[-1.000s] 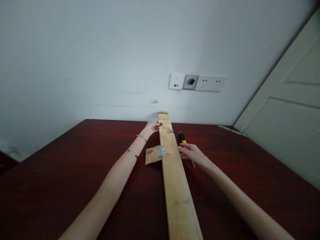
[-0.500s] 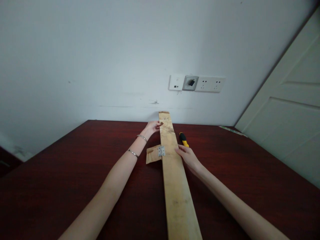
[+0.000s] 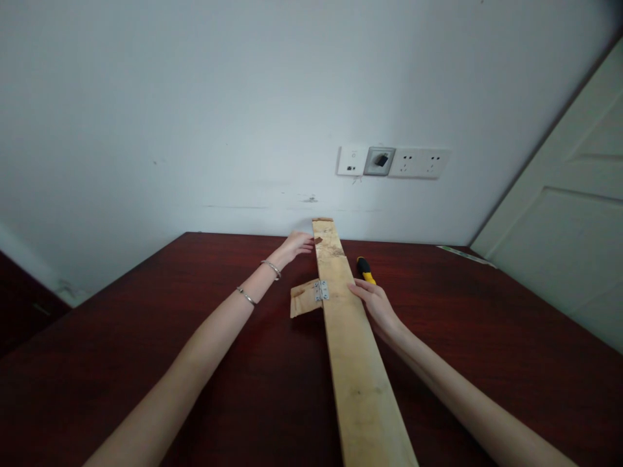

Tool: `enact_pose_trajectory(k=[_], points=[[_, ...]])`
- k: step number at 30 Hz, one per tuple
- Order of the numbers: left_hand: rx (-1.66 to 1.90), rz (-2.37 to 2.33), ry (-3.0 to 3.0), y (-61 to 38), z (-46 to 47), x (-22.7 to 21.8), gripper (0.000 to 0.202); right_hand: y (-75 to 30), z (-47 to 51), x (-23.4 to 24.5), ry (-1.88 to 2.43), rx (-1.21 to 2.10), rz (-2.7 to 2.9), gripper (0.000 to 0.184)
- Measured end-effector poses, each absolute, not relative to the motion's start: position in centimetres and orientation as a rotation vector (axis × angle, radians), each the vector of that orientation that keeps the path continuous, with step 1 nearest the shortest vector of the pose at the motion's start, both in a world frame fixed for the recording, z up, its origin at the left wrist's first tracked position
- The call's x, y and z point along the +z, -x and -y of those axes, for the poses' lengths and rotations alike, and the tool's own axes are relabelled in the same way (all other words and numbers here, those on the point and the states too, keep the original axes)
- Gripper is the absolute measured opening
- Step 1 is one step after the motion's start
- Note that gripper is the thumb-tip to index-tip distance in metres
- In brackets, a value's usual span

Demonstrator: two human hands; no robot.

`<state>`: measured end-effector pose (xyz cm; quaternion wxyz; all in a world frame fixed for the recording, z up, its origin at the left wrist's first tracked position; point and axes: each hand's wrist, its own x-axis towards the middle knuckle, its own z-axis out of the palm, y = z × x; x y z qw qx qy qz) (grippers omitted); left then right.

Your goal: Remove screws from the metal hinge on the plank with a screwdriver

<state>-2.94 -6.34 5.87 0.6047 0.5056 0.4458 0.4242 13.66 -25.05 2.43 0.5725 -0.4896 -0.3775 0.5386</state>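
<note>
A long wooden plank (image 3: 357, 344) runs from the near edge of view toward the wall. A metal hinge (image 3: 321, 290) joins its left side to a short wooden piece (image 3: 304, 300) that sticks out left. My left hand (image 3: 298, 244) is at the plank's far left edge, fingers stretched out and holding nothing; I cannot tell whether the fingertips touch the wood. My right hand (image 3: 376, 301) grips the plank's right edge, thumb on top and the other fingers partly hidden. Just beyond it lies a yellow and black handle (image 3: 365, 270), its lower end hidden by that hand.
The dark red table (image 3: 233, 395) reaches back to a white wall (image 3: 195, 117). Switches and sockets (image 3: 413, 162) are set in the wall above the plank. A thin pale strip (image 3: 464, 255) lies at the back right, near a white door (image 3: 574, 240).
My left thumb has come off the plank's top, and that hand has eased slightly left of the edge. My right hand keeps its hold. The whole view has shifted a little.
</note>
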Motion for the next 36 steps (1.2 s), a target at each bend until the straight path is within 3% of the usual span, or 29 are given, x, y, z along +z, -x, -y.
enact_pose_trajectory(k=[3, 11, 17, 21, 36], points=[[0.99, -1.116, -1.326, 5.7, 7.5, 6.5, 0.009, -13.5, 25.2, 2.8, 1.144, 1.289, 0.88, 0.028], [0.466, -0.974, -2.035, 10.7, 14.9, 7.6, 0.057, -13.8, 25.3, 3.1, 1.16, 1.287, 0.853, 0.031], [0.31, -0.983, -2.154, 12.2, 19.4, 6.3, 0.099, -13.9, 25.4, 3.3, 1.152, 1.289, 0.828, 0.03], [0.31, -1.011, -2.234, 12.2, 20.3, 5.6, 0.114, -13.9, 25.4, 3.4, 1.143, 1.307, 0.823, 0.028], [0.385, -0.853, -2.375, 13.6, 18.2, 5.8, 0.093, -13.5, 25.6, 3.7, 1.095, 1.339, 0.784, 0.024]])
